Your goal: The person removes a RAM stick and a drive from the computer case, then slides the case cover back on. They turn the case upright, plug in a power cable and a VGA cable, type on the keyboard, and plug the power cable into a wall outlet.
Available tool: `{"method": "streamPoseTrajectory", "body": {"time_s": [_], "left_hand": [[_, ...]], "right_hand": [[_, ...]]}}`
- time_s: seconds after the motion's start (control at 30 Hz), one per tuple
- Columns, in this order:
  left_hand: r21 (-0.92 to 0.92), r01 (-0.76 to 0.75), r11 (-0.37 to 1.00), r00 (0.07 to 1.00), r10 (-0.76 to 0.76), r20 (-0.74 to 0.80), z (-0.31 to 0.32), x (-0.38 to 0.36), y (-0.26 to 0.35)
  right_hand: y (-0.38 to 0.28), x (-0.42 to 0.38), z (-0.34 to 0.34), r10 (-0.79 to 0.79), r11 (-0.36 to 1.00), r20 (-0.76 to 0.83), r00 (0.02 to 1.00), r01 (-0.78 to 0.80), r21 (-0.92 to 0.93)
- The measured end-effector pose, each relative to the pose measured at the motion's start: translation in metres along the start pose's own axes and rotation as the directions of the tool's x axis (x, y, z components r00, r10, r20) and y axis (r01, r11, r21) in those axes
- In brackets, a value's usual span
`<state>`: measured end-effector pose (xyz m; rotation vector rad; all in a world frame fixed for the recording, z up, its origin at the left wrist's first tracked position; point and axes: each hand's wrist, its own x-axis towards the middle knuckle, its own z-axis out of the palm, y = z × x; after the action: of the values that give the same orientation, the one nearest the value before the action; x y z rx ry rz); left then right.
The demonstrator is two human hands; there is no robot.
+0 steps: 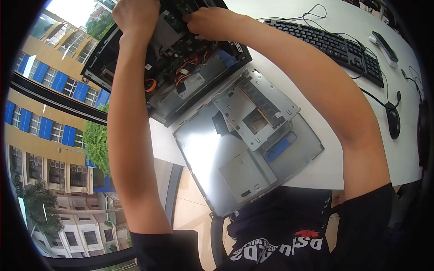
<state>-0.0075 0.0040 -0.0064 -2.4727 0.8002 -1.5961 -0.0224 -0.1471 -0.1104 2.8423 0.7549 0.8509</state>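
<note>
An opened desktop computer case (199, 92) lies at the top of the view, its circuit board and orange cables (184, 72) exposed. My left hand (138, 20) is over the case's far left part, its fingers cut off by the frame's top edge. Inside the case, near the board, my right hand (214, 23) has its fingers drawn together; what they grip, if anything, is hidden. In front of the case lies a metal side panel (199, 153). A metal drive bracket (239, 113) with a blue lever (281, 147) rests on the panel.
A black keyboard (334, 47) and its cables are on the white table (312, 101) at the right. Beyond it are a black mouse (392, 121) and a dark handheld object (384, 46). A window frame (58, 99) runs along the left, with buildings outside.
</note>
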Motion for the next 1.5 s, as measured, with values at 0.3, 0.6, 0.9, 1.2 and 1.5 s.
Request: {"method": "streamPoseTrajectory", "body": {"time_s": [0.3, 0.6, 0.9, 1.2, 1.5], "left_hand": [[0.009, 0.026, 1.000, 0.999, -0.027, 0.045, 0.004, 0.005, -0.003], [-0.020, 0.086, 0.996, 0.991, -0.083, 0.110, 0.004, 0.010, -0.001], [0.017, 0.073, 0.997, 0.994, -0.074, 0.077, 0.007, 0.010, -0.002], [0.047, 0.127, 0.991, 0.990, -0.129, 0.054, 0.013, 0.014, 0.000], [0.035, 0.093, 0.995, 0.988, -0.096, 0.120, 0.002, 0.012, 0.004]], "right_hand": [[0.007, 0.006, 0.008, -0.028, 0.997, -0.016, 0.999, 0.027, -0.070], [0.012, 0.008, 0.016, -0.090, 0.989, -0.031, 0.995, 0.086, -0.119], [-0.004, 0.003, -0.005, 0.038, 0.999, 0.001, 0.999, -0.038, -0.005], [0.001, 0.001, 0.000, -0.011, 1.000, -0.006, 1.000, 0.011, -0.014], [0.002, 0.002, 0.001, -0.031, 0.999, 0.044, 0.999, 0.032, -0.026]]}}
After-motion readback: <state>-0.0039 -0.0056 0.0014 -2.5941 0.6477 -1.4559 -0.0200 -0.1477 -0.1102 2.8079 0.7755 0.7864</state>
